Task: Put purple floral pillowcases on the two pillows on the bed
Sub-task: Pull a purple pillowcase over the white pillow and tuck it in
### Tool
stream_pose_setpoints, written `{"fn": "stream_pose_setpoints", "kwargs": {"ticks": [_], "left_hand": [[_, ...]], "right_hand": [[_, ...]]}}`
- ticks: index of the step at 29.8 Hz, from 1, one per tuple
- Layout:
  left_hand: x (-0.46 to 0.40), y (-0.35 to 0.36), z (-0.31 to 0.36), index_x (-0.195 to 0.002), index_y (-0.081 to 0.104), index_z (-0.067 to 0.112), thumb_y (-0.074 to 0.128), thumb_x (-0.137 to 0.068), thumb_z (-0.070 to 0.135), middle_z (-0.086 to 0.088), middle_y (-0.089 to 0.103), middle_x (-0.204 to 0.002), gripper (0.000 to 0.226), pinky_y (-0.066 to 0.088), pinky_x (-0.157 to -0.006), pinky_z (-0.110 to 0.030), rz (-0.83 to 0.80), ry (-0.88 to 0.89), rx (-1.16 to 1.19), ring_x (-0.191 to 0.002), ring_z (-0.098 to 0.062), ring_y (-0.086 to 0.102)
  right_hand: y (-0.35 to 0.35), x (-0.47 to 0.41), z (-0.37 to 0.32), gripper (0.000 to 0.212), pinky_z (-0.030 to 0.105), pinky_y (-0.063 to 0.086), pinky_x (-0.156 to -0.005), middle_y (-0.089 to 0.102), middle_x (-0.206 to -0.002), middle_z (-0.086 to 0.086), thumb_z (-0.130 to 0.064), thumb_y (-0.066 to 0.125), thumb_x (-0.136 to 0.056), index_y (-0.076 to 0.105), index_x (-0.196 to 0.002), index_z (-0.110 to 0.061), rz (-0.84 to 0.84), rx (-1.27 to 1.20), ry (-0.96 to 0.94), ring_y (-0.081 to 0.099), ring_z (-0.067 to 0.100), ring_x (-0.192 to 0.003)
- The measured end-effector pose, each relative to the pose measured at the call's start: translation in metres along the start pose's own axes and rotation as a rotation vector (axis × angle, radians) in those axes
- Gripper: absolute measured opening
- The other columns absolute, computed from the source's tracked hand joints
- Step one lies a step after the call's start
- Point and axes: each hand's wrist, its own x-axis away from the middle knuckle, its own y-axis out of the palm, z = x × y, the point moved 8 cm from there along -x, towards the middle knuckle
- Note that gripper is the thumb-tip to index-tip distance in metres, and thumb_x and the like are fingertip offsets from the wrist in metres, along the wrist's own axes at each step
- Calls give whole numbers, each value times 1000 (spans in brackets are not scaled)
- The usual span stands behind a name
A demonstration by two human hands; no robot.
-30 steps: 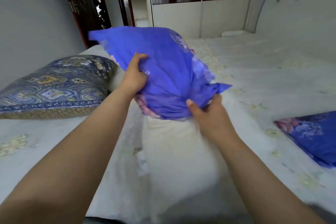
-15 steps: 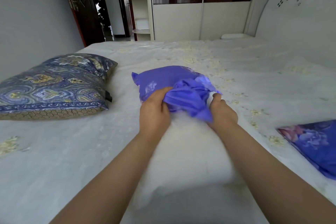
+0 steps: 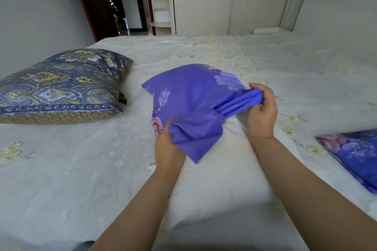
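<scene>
A white pillow (image 3: 220,171) lies lengthwise on the bed in front of me. A purple floral pillowcase (image 3: 189,96) covers its far end and is bunched near the middle. My left hand (image 3: 168,146) grips the case's loose edge on the left side. My right hand (image 3: 262,112) pinches a stretched fold of the same case on the right. A second pillow (image 3: 61,85) in a blue and gold patterned cover sits at the left. Another purple floral pillowcase (image 3: 355,153) lies flat at the right edge.
The bed (image 3: 61,169) has a white sheet with pale yellow flowers. A white headboard (image 3: 334,6) rises at the right. Beyond the far side stand a wardrobe (image 3: 230,10) and an open doorway (image 3: 118,2) with a dark red door.
The case was lifted high over the pillow, then pushed down onto its far end. Now both hands have spread apart, with the right one stretching the case's edge out to the right.
</scene>
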Motion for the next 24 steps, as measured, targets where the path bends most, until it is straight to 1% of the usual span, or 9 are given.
{"fn": "stream_pose_setpoints", "kwargs": {"ticks": [3,6,10,13,16,18,20,23,24], "left_hand": [[-5,-15,-22,-126,50,5,53,-94,6,-12,56,-124,33,40,-95,-25,97,-264,48,-109,-17,54],[-9,-33,-25,-102,59,18,50,-96,17,-6,64,-95,11,48,-80,-33,124,-345,156,-88,-19,59],[-8,-38,1,-94,61,19,38,-97,21,1,67,-80,24,54,-64,-27,-36,-174,322,-70,-11,65],[2,-30,23,-67,42,18,62,-64,8,10,47,-59,23,35,-47,-11,-210,-37,-16,-45,-1,43],[20,-26,19,-61,28,16,62,-54,10,12,23,-54,35,14,-48,-18,-398,-15,-326,-51,-6,19],[24,-40,15,-53,36,6,64,-70,-2,11,26,-49,34,18,-41,-12,-368,-70,-133,-45,-6,21],[26,-53,16,-43,55,10,54,-80,-2,11,48,-49,38,38,-45,-10,-305,-130,142,-44,-3,43],[39,-57,23,-64,74,21,53,-69,19,3,69,-73,22,49,-76,-20,-411,-32,263,-76,-8,63],[41,-62,12,-68,74,17,53,-63,27,2,70,-76,24,49,-78,-25,-412,-72,275,-79,-10,62]], "right_hand": [[-56,-15,4,22,25,40,-76,51,-82,-3,-11,45,-76,57,-83,-28,266,-245,147,48,12,-79],[-111,-20,11,19,13,36,-67,45,-73,-10,-8,41,-79,46,-74,-25,426,-175,243,42,-7,-63],[-111,9,24,16,13,32,-59,46,-56,-19,-13,40,-77,43,-66,-24,236,-135,385,37,-5,-57],[-101,33,45,14,25,44,-72,57,-77,-8,-18,45,-72,58,-75,-24,88,-250,588,53,7,-71],[-99,48,55,33,34,49,-91,67,-107,8,-28,65,-66,68,-97,-17,34,-445,771,63,23,-97],[-111,44,55,53,30,49,-89,67,-95,5,-29,82,-33,67,-82,-17,100,-580,755,62,23,-91],[-129,37,50,50,21,46,-67,57,-69,-3,-29,78,-19,57,-63,-22,183,-653,700,55,15,-67],[-165,40,47,8,21,38,-54,49,-62,-5,-16,53,-59,55,-57,-23,393,-459,645,46,11,-58],[-177,44,48,20,22,41,-58,52,-65,-6,-16,44,-66,59,-55,-24,444,-318,616,49,9,-62]]}}
